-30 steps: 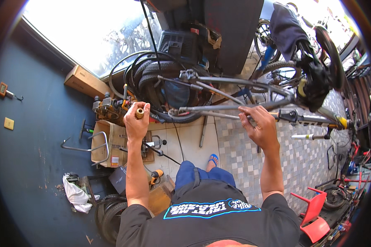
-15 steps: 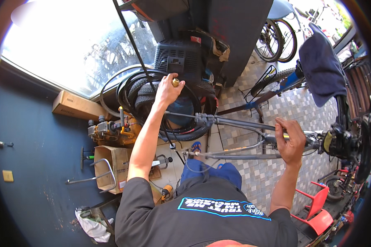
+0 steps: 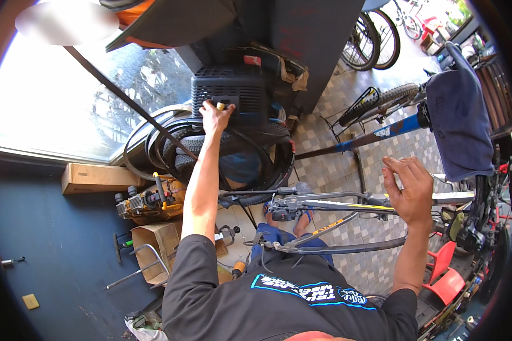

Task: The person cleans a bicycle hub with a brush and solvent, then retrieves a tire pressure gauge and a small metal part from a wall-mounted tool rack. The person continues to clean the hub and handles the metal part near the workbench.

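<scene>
My left hand point(image 3: 213, 120) reaches forward, with a small brass-coloured cylindrical piece point(image 3: 220, 106) between its thumb and fingers; its exact kind is too small to tell. Just beyond the hand is a black slatted plastic crate point(image 3: 202, 91), and coiled black bicycle tyres point(image 3: 168, 145) lie below it. In front of my body stretches a grey bicycle frame point(image 3: 352, 246) with yellow accents, its open rear end toward the left. Over the frame's right part, my right hand point(image 3: 411, 193) is raised, fingers loosely bent and thumb apart, holding nothing visible.
A long cardboard box point(image 3: 96, 178), a yellow machine point(image 3: 148, 202) and an open carton point(image 3: 156, 238) stand at the left wall. On the right are a dark blue cloth point(image 3: 461, 122), a blue-and-dark tube point(image 3: 381, 133) and red chairs point(image 3: 445, 284). Bicycle wheels point(image 3: 375, 40) stand farther off.
My left hand has moved forward to the crate with the brass-coloured piece. The bicycle frame's rear end has shifted and tilted. My right hand's fingers have spread a little above the frame.
</scene>
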